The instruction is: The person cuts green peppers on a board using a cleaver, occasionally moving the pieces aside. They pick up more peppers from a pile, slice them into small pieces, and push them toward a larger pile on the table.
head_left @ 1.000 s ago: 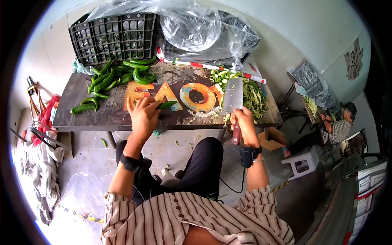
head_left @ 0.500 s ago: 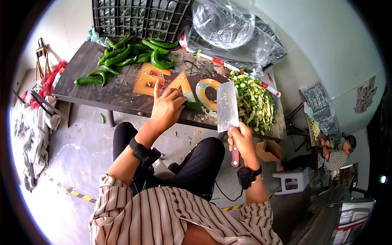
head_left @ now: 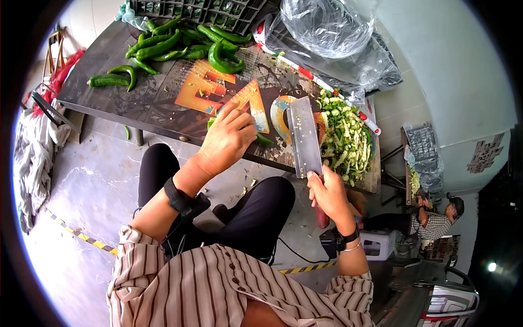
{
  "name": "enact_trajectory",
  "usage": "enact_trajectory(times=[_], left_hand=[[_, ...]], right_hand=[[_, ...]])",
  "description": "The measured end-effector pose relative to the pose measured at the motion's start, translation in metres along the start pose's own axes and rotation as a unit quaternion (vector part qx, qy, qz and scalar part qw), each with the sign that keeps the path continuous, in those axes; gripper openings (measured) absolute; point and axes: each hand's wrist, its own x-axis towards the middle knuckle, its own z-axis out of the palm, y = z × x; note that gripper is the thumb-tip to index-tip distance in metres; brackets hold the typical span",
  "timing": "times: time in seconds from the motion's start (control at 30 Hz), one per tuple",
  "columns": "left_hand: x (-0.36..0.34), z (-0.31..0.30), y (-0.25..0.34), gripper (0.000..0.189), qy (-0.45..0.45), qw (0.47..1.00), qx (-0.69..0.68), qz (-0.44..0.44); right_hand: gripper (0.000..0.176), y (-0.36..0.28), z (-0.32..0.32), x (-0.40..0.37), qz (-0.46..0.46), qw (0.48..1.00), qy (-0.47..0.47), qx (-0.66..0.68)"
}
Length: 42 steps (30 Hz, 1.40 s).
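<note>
Green pepper (head_left: 263,140) is held in my left hand (head_left: 229,137) by the table's (head_left: 101,59) near edge; my right hand (head_left: 329,196) grips the cleaver (head_left: 305,137).

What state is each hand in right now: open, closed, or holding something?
Left hand: closed over a glossy green pepper.
Right hand: closed, holding a broad steel cleaver by its dark red handle.

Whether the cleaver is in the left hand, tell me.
No, the right hand holds the cleaver; the left hand is on a green pepper.

Dark table (head_left: 158,117); whole green peppers (head_left: 163,46), chopped peppers (head_left: 346,141), striped pole (head_left: 321,83) on top.
</note>
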Motion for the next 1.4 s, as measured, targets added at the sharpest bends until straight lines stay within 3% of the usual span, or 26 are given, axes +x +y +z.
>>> enact_trajectory(times=[0.2, 0.27, 0.5, 0.57, 0.67, 0.87, 1.13, 1.4], left_hand=[[-0.003, 0.008, -0.002, 0.01, -0.016, 0.996, -0.066, -0.05], [-0.002, 0.008, -0.006, 0.013, -0.002, 1.0, -0.007, -0.001], [-0.002, 0.001, -0.004, 0.013, -0.019, 1.0, 0.003, 0.003], [-0.001, 0.0, -0.003, 0.013, -0.003, 1.0, -0.009, 0.012], [-0.002, 0.001, -0.002, 0.012, 0.003, 1.0, 0.001, 0.008], [-0.003, 0.0, -0.004, 0.014, -0.003, 1.0, 0.003, 0.016], [-0.003, 0.003, -0.003, 0.017, 0.0, 1.0, 0.004, 0.015], [-0.002, 0.001, -0.002, 0.018, -0.015, 1.0, 0.003, 0.021]], right_hand=[[0.02, -0.007, -0.006, 0.013, -0.056, 0.982, 0.012, -0.179], [0.018, -0.013, -0.007, 0.016, -0.055, 0.973, -0.005, -0.222], [0.021, -0.028, -0.01, 0.022, -0.015, 0.975, -0.06, -0.212], [0.022, -0.021, -0.013, 0.027, -0.118, 0.956, -0.038, -0.268], [0.02, -0.024, -0.015, 0.03, -0.136, 0.94, -0.045, -0.308], [0.014, -0.031, -0.007, 0.041, -0.075, 0.99, -0.012, -0.121], [0.013, -0.057, 0.009, 0.053, -0.209, 0.947, -0.055, -0.238], [0.013, -0.054, 0.018, 0.062, -0.246, 0.931, -0.076, -0.258]])
